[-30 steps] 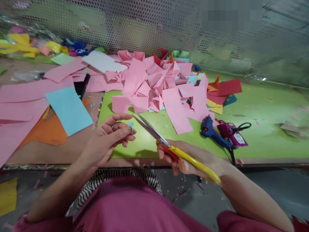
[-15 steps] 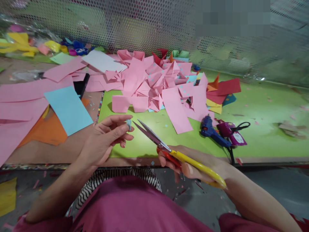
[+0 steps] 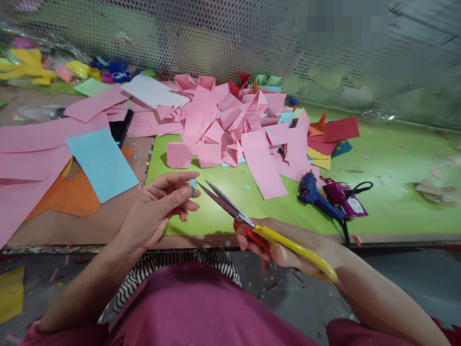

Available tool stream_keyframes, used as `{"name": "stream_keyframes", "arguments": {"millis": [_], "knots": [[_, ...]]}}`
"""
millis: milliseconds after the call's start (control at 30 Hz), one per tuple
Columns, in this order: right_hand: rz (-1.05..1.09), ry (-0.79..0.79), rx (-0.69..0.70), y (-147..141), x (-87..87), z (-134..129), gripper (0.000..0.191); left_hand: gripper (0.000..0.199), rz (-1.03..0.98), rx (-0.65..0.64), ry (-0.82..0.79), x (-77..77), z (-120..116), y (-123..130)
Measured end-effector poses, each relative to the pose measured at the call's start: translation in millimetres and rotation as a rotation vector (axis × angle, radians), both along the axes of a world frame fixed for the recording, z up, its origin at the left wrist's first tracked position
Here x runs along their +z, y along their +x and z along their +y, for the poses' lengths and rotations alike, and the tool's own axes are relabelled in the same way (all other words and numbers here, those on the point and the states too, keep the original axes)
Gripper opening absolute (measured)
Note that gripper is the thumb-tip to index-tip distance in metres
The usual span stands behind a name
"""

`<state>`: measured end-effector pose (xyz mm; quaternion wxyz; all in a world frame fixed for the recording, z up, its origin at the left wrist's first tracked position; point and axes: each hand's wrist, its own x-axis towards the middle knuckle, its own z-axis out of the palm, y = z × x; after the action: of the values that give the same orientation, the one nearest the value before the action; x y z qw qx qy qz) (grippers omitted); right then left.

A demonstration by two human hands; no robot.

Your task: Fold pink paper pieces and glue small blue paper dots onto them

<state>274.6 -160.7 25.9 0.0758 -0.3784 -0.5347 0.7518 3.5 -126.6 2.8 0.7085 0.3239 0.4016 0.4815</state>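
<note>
A small piece of light blue paper (image 3: 193, 186) is pinched between the thumb and fingers of my left hand (image 3: 163, 202), above the green table mat. My right hand (image 3: 284, 240) grips a pair of scissors (image 3: 248, 221) with one yellow and one red handle. The scissor blades are slightly apart, their tips pointing at the blue piece from its right side. Behind both hands lies a heap of pink paper (image 3: 201, 115), some of it folded and some with blue dots.
A blue glue gun (image 3: 319, 197) lies right of the scissors, against a purple pouch (image 3: 347, 199) with a black strap. On the left are a light blue sheet (image 3: 103, 163), orange paper (image 3: 68, 194) and pink sheets (image 3: 32, 163). A perforated metal panel (image 3: 223, 38) stands behind the table.
Almost nothing differs. The blue piece and the scissor tips have shifted very slightly; both hands keep their holds.
</note>
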Motion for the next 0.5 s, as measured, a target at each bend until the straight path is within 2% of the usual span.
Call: {"name": "stream_keyframes", "arguments": {"millis": [333,500], "knots": [[-0.029,0.023,-0.019,2.6,-7.4,-3.3,0.048,0.027,-0.001,-0.006,0.005,-0.4,-0.3,1.4],[-0.032,0.088,0.034,1.5,-1.4,-1.1,0.052,0.027,0.019,-0.01,0.006,-1.1,-1.5,2.8]]}}
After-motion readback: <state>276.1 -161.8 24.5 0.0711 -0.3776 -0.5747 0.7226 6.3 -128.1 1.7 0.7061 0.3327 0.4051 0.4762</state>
